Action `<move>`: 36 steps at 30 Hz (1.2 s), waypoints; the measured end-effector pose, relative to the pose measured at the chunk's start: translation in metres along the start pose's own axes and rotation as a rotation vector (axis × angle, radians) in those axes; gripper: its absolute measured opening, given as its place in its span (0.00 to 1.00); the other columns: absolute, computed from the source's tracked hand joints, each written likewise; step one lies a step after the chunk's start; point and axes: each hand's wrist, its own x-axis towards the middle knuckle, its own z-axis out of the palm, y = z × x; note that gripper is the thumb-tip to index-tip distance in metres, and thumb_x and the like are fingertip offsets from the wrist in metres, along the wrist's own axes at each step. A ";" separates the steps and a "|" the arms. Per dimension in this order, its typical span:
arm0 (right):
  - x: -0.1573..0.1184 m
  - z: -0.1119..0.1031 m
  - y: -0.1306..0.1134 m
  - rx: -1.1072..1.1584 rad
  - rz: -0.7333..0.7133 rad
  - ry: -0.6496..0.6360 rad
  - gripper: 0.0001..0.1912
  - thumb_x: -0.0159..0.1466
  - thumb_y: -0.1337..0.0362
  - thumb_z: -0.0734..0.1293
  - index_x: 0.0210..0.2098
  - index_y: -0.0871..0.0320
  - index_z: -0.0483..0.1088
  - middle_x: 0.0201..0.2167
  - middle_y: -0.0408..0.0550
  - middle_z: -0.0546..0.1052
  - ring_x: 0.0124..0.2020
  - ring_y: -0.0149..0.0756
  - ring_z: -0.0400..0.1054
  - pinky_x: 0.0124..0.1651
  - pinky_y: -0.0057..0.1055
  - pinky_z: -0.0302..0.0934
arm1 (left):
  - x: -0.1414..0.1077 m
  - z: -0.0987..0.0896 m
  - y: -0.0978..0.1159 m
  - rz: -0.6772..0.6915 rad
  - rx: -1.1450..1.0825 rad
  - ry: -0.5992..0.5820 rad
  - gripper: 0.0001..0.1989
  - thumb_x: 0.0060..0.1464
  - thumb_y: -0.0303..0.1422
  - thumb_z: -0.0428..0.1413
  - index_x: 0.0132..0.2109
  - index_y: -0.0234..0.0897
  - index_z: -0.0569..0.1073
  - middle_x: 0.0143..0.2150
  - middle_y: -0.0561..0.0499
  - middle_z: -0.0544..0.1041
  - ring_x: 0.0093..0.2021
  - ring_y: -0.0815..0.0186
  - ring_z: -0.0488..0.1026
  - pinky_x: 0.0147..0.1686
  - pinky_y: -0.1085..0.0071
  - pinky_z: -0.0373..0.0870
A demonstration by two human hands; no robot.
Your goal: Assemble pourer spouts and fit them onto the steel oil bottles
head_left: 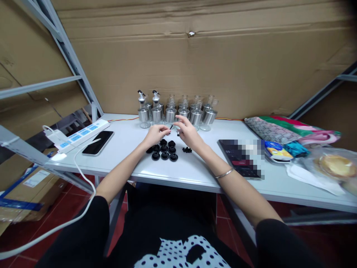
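Note:
My left hand (156, 134) is closed in a pinch on a small black piece (171, 127) with a thin tip. Facing it from the right, my right hand (189, 133) has its fingers spread near that piece. A tiny black bit (178, 134) shows by the right fingertips; whether they touch it, I cannot tell. Below the hands, several round black caps (164, 155) sit grouped on the white table (195, 169). A little pile of small black parts (187, 150) lies right of them, under my right wrist.
Behind my hands stand several glass bottles with metal sleeves (196, 117); two carry pourer tops (156, 96). A phone (98, 143) and a power strip (83, 134) are at left. At right lie a partly blurred tablet-like device (237, 160), packets (277, 150), cloth (295, 130) and bagged food (337, 165).

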 end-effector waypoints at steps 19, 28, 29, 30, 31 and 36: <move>0.003 -0.005 -0.020 -0.031 -0.050 -0.035 0.47 0.58 0.67 0.67 0.68 0.53 0.36 0.54 0.59 0.60 0.54 0.50 0.58 0.54 0.50 0.62 | -0.005 0.008 0.010 -0.010 -0.370 -0.089 0.17 0.42 0.44 0.63 0.28 0.32 0.75 0.21 0.53 0.74 0.25 0.70 0.69 0.34 0.71 0.66; 0.002 -0.004 -0.024 -0.023 -0.089 -0.054 0.43 0.63 0.62 0.64 0.68 0.53 0.35 0.54 0.60 0.59 0.56 0.49 0.57 0.56 0.49 0.61 | -0.003 0.009 0.003 0.017 -0.348 -0.081 0.19 0.43 0.47 0.62 0.25 0.33 0.72 0.22 0.55 0.72 0.25 0.72 0.65 0.31 0.72 0.62; 0.002 -0.004 -0.023 -0.033 -0.094 -0.057 0.43 0.63 0.61 0.65 0.68 0.53 0.35 0.54 0.60 0.59 0.56 0.49 0.57 0.56 0.49 0.61 | -0.003 0.009 0.003 0.022 -0.339 -0.075 0.19 0.43 0.47 0.62 0.25 0.33 0.72 0.22 0.55 0.72 0.25 0.72 0.65 0.32 0.72 0.62; 0.002 -0.003 -0.023 -0.041 -0.098 -0.061 0.43 0.63 0.61 0.65 0.68 0.54 0.35 0.54 0.60 0.58 0.56 0.49 0.57 0.56 0.49 0.60 | -0.003 0.009 0.002 0.026 -0.334 -0.072 0.19 0.44 0.47 0.62 0.25 0.33 0.73 0.22 0.54 0.72 0.26 0.71 0.66 0.32 0.71 0.62; 0.002 -0.003 -0.022 -0.046 -0.100 -0.065 0.42 0.63 0.61 0.65 0.68 0.54 0.35 0.54 0.60 0.58 0.56 0.49 0.58 0.56 0.48 0.60 | -0.002 0.009 0.002 0.030 -0.331 -0.073 0.19 0.44 0.47 0.61 0.25 0.33 0.73 0.23 0.54 0.73 0.27 0.71 0.66 0.34 0.71 0.63; 0.001 -0.003 -0.022 -0.025 -0.061 -0.082 0.38 0.66 0.61 0.61 0.68 0.54 0.36 0.55 0.61 0.59 0.57 0.48 0.57 0.54 0.48 0.62 | -0.002 0.009 0.003 0.043 -0.291 -0.088 0.20 0.46 0.50 0.59 0.25 0.35 0.72 0.23 0.54 0.72 0.28 0.70 0.66 0.35 0.71 0.63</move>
